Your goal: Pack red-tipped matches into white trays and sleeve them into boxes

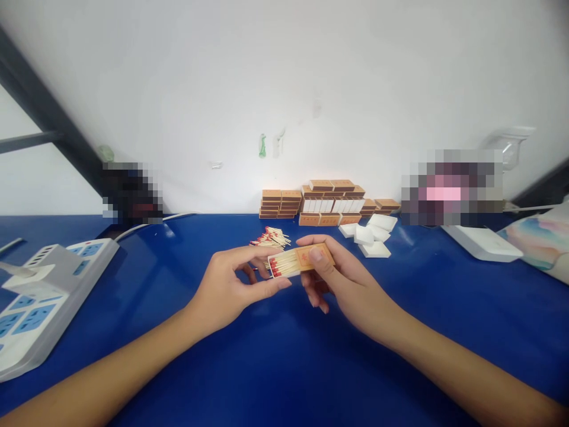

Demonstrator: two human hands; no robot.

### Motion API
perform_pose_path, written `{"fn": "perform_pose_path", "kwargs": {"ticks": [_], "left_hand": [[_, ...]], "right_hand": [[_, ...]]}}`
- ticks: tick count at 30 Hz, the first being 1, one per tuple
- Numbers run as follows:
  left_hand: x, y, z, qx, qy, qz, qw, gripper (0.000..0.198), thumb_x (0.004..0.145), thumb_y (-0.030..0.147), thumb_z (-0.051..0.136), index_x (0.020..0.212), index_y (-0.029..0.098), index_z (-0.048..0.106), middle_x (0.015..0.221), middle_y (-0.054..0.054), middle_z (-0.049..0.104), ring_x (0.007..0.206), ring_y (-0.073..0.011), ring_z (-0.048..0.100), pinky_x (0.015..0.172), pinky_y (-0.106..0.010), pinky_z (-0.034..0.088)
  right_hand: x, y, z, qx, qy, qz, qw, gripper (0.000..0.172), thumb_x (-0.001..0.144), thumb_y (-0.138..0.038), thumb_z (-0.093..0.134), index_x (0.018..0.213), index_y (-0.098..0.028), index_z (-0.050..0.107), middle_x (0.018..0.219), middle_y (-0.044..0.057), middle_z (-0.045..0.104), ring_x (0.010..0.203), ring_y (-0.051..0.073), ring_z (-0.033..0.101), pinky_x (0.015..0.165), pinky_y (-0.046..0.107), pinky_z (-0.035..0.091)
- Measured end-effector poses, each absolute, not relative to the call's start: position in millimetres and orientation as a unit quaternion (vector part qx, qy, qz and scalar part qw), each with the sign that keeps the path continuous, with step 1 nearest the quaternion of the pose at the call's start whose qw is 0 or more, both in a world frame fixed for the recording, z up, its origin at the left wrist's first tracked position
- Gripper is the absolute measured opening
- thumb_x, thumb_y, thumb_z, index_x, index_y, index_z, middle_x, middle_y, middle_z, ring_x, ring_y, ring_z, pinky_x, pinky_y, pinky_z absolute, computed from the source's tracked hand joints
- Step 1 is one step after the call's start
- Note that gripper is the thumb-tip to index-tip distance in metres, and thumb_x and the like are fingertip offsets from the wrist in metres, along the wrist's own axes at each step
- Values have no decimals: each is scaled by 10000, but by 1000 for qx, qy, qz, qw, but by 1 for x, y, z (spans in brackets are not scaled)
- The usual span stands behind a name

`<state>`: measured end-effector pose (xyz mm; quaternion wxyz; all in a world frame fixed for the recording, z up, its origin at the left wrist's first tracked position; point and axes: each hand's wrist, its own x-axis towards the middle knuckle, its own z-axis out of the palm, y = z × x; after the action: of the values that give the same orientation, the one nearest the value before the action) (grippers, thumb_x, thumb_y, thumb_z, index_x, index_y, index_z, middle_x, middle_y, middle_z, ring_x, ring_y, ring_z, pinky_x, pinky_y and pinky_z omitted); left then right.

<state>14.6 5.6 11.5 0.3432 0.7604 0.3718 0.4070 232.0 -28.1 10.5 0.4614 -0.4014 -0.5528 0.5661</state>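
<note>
Between my hands is a matchbox (304, 258), its inner tray (293, 273) slid partly out to the left and filled with red-tipped matches (284, 261). My right hand (355, 290) grips the orange-brown sleeve, thumb on top and some fingers curled below. At the tray's open end, my left hand (222, 290) pinches the sides, thumb on the near edge and fingers on the far one. A pile of loose matches (272, 237) lies on the table just beyond the left hand.
Stacked matchboxes (331, 204) line the wall behind. White empty trays (373, 237) lie in a heap right of centre on the blue table (275, 367). A power strip (53, 296) sits at left, a white flat box (482, 243) at right. Two areas are blurred.
</note>
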Motion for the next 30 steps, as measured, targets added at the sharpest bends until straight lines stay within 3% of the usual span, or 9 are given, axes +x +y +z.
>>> {"fn": "perform_pose_path", "kwargs": {"ticks": [6,9,17,22,30], "left_hand": [[14,9,15,772,354,412,329,387,786,304,863,1152,217,775,865,-8,748,653,-99,611,594,-206,526],[13,10,18,785,334,406,328,404,775,300,876,1159,219,778,930,-20,766,673,-102,628,608,-208,539],[10,5,13,783,342,405,326,501,729,359,909,1202,266,772,826,11,796,664,-135,673,620,-235,550],[10,4,12,785,330,417,318,582,661,351,948,1208,273,764,941,8,816,731,-158,727,638,-235,580],[13,-2,17,789,327,376,359,487,771,346,882,1238,308,749,945,27,813,750,-155,754,697,-236,598]], "right_hand": [[236,-26,12,-411,-564,550,459,412,1023,-600,474,1213,-237,520,669,-63,502,519,108,515,448,231,435],[236,-27,14,-404,-576,557,441,407,1034,-592,457,1227,-238,513,668,-60,509,531,111,521,464,235,449],[226,-39,14,-386,-547,595,445,499,1020,-616,470,1372,-265,417,785,-30,587,579,119,578,466,232,461],[232,-33,14,-388,-563,596,421,459,1029,-609,456,1277,-228,518,751,-23,583,583,116,578,486,233,467],[223,-46,11,-379,-579,610,386,462,1043,-621,393,1311,-255,480,829,-10,601,626,115,582,504,228,462]]}}
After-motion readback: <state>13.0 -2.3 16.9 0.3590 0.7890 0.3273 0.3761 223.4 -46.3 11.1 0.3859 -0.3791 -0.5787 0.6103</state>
